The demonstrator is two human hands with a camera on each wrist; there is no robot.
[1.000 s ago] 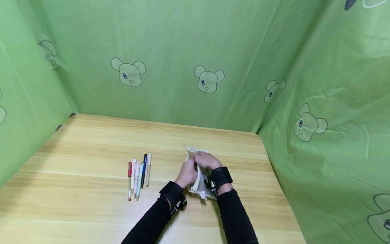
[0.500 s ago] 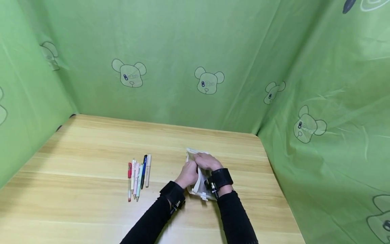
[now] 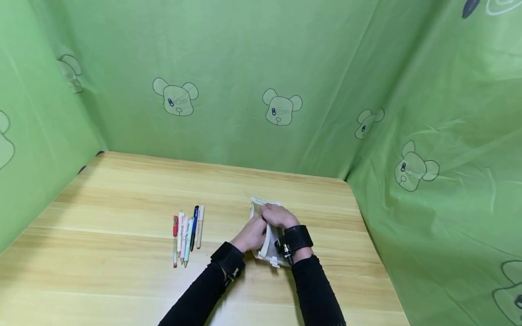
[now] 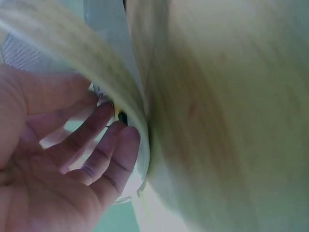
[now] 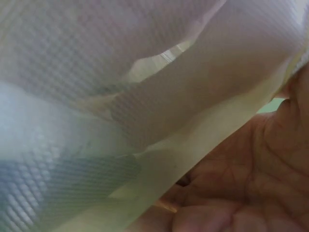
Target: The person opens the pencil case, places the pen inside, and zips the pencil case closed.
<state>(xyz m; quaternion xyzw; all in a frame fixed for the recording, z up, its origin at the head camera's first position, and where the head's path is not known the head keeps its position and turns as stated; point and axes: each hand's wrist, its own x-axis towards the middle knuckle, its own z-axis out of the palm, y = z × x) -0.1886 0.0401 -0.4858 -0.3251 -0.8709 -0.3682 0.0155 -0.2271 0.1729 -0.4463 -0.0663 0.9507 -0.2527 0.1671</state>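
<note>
A whitish, partly see-through mesh pouch (image 3: 271,246) lies on the table, its mouth facing left. My left hand (image 3: 251,234) reaches into that mouth. In the left wrist view the fingers (image 4: 104,159) bend inside the pale rim (image 4: 104,58), close to a small dark and yellowish thing (image 4: 122,117); whether they grip it is unclear. My right hand (image 3: 279,215) holds the pouch's upper part, fingertips hidden in the head view. Close up in the right wrist view, the mesh (image 5: 159,116) covers much of the palm.
Left of the pouch several pens lie side by side: a red-capped pen (image 3: 175,240), pale ones, a dark blue pen (image 3: 194,228) and a beige pen (image 3: 200,226). Green curtains (image 3: 228,90) with bear heads stand behind and beside the wooden table (image 3: 114,217).
My left hand has shifted slightly, and the dark spot seen between the hands a second ago is hidden now. The right hand and the pens stay in place; the head view drifts a little.
</note>
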